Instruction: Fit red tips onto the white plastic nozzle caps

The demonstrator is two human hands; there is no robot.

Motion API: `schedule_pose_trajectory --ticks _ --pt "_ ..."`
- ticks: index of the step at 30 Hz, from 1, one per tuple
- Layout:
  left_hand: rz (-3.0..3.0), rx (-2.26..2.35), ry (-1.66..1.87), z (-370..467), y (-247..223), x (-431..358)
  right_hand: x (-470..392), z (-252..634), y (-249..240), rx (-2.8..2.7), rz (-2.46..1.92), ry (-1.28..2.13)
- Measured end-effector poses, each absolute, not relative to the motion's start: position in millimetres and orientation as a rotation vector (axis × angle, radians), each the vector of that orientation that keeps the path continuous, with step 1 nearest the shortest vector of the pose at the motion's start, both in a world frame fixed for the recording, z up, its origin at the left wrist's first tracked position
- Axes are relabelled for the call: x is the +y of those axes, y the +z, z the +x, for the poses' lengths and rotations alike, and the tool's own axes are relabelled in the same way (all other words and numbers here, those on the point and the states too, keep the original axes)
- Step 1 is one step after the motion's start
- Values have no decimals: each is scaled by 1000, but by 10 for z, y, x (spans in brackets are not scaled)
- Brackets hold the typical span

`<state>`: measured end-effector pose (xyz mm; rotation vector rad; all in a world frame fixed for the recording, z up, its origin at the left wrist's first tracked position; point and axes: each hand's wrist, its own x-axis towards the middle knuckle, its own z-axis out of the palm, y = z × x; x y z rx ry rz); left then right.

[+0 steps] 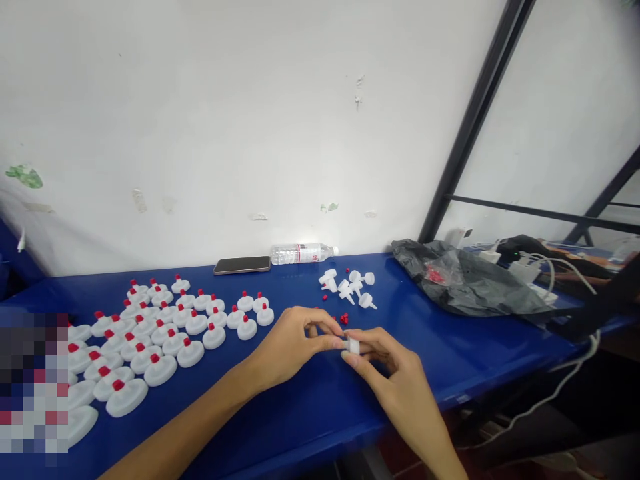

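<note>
My right hand (387, 363) holds a small white nozzle cap (354, 346) sideways between thumb and fingers, its narrow end toward the left. My left hand (305, 337) pinches at that narrow end; what lies between its fingertips is hidden. Just beyond the hands are several loose red tips (345, 319). Behind those lies a loose group of white nozzle caps (367, 301) without red tips. To the left, many white caps with red tips (155, 370) stand upright in a spread-out group on the blue table (280, 413).
Against the wall lie a dark phone (243, 265) and a clear water bottle (303, 253) on its side. A grey plastic bag (470, 280), with a small clear bag of red pieces (437, 273) on it, lies at right beside a black metal post (465, 133). White cables (545, 373) hang off the right edge.
</note>
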<state>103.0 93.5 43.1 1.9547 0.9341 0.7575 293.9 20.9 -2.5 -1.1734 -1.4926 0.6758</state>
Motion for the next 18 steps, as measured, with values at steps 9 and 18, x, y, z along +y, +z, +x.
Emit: schedule_pose_trajectory --ticks 9,18 --pt "2141 922 696 1058 398 869 222 2916 -34 -1366 -1147 746" --pt "2283 890 749 1053 434 822 193 2918 -47 -1348 -1163 732"
